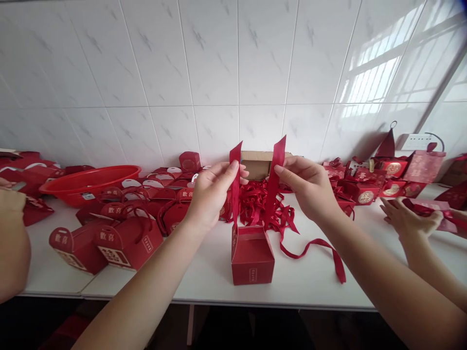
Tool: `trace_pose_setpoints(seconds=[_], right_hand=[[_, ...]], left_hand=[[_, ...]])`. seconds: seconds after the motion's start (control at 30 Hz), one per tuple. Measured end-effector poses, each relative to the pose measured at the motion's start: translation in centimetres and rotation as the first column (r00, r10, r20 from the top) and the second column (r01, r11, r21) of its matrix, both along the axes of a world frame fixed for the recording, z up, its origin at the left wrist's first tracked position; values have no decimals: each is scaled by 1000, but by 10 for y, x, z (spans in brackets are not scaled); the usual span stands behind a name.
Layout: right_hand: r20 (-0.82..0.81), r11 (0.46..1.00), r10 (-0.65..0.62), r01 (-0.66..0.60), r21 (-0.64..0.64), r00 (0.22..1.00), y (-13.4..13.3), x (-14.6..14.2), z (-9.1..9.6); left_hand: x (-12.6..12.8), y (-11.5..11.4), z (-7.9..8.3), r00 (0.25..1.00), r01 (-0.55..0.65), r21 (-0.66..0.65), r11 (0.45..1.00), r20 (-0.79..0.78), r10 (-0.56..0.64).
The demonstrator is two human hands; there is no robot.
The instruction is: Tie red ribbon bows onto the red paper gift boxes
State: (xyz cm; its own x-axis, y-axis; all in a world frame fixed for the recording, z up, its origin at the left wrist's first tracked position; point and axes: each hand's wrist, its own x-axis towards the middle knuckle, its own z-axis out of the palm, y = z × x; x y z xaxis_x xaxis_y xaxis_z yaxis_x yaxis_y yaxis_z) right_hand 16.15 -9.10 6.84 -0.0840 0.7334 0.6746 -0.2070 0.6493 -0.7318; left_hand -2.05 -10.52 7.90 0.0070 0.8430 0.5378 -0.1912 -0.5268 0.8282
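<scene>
Two red ribbon ends (277,160) stand upright over a small red box (252,273) on the white table (204,282) directly before you, long axes vertical, slanted tips pointing up, lower lengths running down to the box. Your left hand (215,192) pinches one strip between thumb and fingers; your right hand (310,187) pinches the other likewise. With that box as clock centre and the wall (215,131) at 12, its open top faces up, baring a red interior; its labelled front faces 6. Loose ribbons (255,201) lie heaped at 12, one tail (339,267) curling toward 3; behind them a cardboard box (257,155) opens toward you. Red carry boxes (126,238) crowd 9 to 11, a red basin (91,182) at 10, its contents hard to make out. Near 2, a co-worker's hands (416,218) hold a pink box (445,223).
</scene>
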Motion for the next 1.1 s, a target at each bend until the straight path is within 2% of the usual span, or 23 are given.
trace_pose_setpoints(seconds=[0.1, 0.2, 0.37, 0.47, 0.57, 0.63, 0.7, 0.73, 0.83, 0.93, 1.03, 1.1], right_hand=[[61, 996, 71, -67, -58, 996, -3, -4, 4], [180, 995, 86, -75, -66, 980, -8, -8, 6], [300, 991, 124, -133, 11, 946, -16, -14, -1], [316, 991, 108, -126, 38, 943, -15, -17, -7], [310, 993, 39, -71, 92, 950, -9, -17, -12], [345, 984, -28, -35, 173, 938, -4, -13, -14], [411, 941, -136, -12, 339, 901, 1, -7, -18], [443, 897, -208, -11, 442, 872, 3, -4, -20], [472, 722, -459, 6, 692, 753, 9, 4, -25], [437, 590, -661, 62, 805, 610, 10, 7, -27], [413, 534, -739, 89, 841, 533, 10, 6, -27], [415, 558, -721, 112, 822, 554, 8, 3, -30]], left_hand=[[1, -3, 0, 993, 88, 14, 996, -81, -87], [1, -5, -2, 973, 134, 16, 991, -192, -128], [3, -9, -7, 952, -5, 60, 998, -305, 23], [3, -11, -9, 939, -11, 78, 997, -342, 37], [-2, -10, -12, 940, 59, 33, 998, -339, -44], [-7, -8, -14, 945, 128, -50, 991, -296, -137], [-14, -4, -17, 956, 188, -144, 971, -201, -215], [-16, -3, -18, 959, 215, -183, 959, -144, -242], [-21, -1, -19, 960, 272, -247, 930, 5, -280], [-20, -1, -19, 943, 333, -280, 900, 79, -324], [-17, -3, -18, 920, 389, -285, 876, 82, -382], [-14, -5, -19, 919, 386, -246, 889, 24, -393]])
